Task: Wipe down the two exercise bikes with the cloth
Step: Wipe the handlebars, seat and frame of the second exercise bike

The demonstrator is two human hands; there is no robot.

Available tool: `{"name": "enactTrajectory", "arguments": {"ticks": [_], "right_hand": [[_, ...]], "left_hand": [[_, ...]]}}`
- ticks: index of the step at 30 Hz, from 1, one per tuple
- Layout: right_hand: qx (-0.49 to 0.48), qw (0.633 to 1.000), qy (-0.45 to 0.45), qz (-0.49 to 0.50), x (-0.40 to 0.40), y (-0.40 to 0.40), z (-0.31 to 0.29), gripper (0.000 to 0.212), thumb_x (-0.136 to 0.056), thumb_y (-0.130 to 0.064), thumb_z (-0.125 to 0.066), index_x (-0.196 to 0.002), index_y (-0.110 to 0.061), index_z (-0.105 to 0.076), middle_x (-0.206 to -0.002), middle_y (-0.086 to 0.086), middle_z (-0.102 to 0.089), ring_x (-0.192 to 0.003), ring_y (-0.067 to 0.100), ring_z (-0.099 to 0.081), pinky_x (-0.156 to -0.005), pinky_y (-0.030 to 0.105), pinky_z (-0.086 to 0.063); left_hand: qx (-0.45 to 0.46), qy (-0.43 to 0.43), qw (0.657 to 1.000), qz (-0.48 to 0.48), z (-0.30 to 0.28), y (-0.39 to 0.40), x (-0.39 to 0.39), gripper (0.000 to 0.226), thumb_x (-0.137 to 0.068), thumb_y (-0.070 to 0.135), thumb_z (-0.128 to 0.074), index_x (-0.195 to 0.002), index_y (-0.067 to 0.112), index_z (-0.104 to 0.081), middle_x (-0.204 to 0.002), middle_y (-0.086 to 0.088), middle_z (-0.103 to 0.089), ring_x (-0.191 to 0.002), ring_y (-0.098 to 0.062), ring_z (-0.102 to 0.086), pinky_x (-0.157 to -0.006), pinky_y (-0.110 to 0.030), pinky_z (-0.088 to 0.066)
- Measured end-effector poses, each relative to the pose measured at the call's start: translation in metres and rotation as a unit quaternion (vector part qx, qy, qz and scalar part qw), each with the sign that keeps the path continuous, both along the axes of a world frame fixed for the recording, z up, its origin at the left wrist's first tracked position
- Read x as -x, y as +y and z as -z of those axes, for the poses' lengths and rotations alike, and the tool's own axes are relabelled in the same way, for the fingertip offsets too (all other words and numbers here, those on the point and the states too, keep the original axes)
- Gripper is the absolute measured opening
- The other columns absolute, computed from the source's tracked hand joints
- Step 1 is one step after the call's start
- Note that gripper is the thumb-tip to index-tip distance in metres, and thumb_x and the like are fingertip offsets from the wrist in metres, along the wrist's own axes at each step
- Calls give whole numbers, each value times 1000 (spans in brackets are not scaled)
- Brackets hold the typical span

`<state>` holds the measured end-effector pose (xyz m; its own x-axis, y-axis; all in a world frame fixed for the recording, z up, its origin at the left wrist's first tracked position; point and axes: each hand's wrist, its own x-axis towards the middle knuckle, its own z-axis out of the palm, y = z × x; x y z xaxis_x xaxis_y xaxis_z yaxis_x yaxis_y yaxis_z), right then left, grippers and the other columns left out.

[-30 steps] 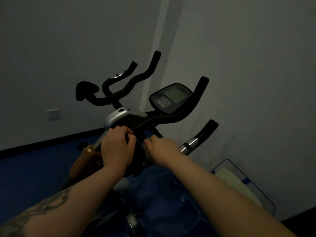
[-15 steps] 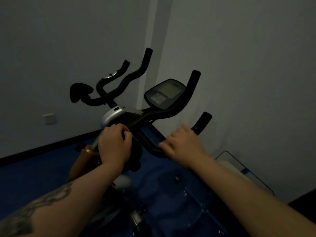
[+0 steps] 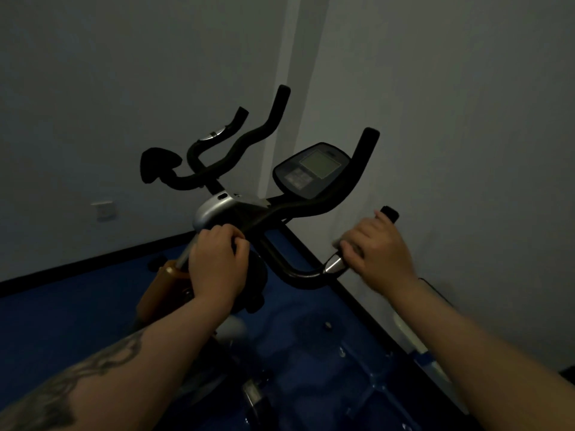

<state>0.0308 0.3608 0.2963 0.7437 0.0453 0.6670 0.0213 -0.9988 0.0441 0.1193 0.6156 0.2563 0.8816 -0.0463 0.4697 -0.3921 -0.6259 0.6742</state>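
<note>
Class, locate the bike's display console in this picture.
In the head view, the display console sits centre frame, above both hands, left of the tall right handlebar upright.

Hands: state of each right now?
Left hand: closed on the bike's centre bar.
Right hand: closed around the right grip; cloth not clearly visible.

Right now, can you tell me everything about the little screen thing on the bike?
The console is a dark, rounded, plastic-looking panel with a pale, blank-looking square screen up top and a dim patch of buttons lower left. It tilts back toward the person, sitting above the black handlebar, between its raised grips. Neither hand touches it.
</note>
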Motion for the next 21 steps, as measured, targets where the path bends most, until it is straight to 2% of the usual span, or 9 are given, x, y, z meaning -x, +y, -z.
{"name": "enactTrajectory", "arguments": {"ticks": [3,6,8,10,12,15,18,19,21], "right_hand": [[-89,992,-69,61,6,51,38,25,-91,-23,-52,-80,-10,-71,-80,3,-63,-87,23,-54,-96,40,-43],[26,997,-31,-64,6,44,32,21,-89,-23,-56,-79,-13,-71,-77,2,-64,-79,22,-55,-84,36,-45],[83,992,14,-96,1,20,13,25,-90,-28,-54,-79,-14,-72,-74,2,-63,-73,24,-55,-77,35,-44],[15,999,9,-36,-1,10,2,30,-91,-27,-50,-74,-13,-69,-69,3,-61,-69,25,-54,-81,37,-44],[-72,994,-46,72,3,33,14,33,-91,-21,-45,-67,-11,-65,-66,4,-57,-68,24,-51,-85,41,-45],[-45,995,-16,86,1,97,42,40,-94,-14,-34,-62,-12,-57,-61,6,-52,-63,25,-48,-75,40,-45],[5,998,62,24,-1,104,41,39,-98,-25,-34,-73,-13,-61,-69,3,-58,-66,24,-52,-70,36,-40],[11,995,98,-7,3,93,35,39,-98,-30,-34,-82,-14,-66,-76,1,-62,-73,23,-56,-73,36,-42],[50,986,150,-53,18,71,24,39,-98,-34,-34,-109,-16,-67,-95,-4,-65,-92,17,-58,-95,37,-40]], "left_hand": [[6,8,1000,2,-3,0,2,12,-90,16,-54,-81,15,-61,-80,0,-57,-83,-17,-49,-69,-35,-39],[13,7,1000,5,-3,-1,1,11,-90,16,-54,-81,15,-61,-79,1,-56,-82,-16,-48,-68,-36,-40],[13,5,1000,8,-3,0,1,12,-90,16,-54,-81,15,-62,-79,1,-55,-82,-17,-48,-67,-36,-40],[11,6,1000,8,-2,0,1,12,-90,16,-53,-81,15,-61,-79,1,-55,-82,-16,-48,-67,-35,-40],[17,12,1000,8,-2,0,1,12,-90,16,-54,-81,15,-61,-79,2,-54,-82,-16,-48,-67,-36,-41],[18,8,1000,8,-2,0,0,11,-89,16,-54,-81,16,-62,-79,3,-53,-81,-15,-47,-67,-36,-41],[18,1,1000,12,0,0,0,11,-90,16,-54,-82,15,-62,-79,3,-54,-81,-15,-48,-66,-36,-41],[23,1,1000,12,0,0,0,11,-90,16,-54,-82,15,-62,-79,2,-55,-81,-15,-48,-66,-36,-41],[25,1,1000,14,0,0,0,12,-90,16,-54,-81,16,-63,-79,3,-55,-81,-14,-48,-67,-36,-42]]}}
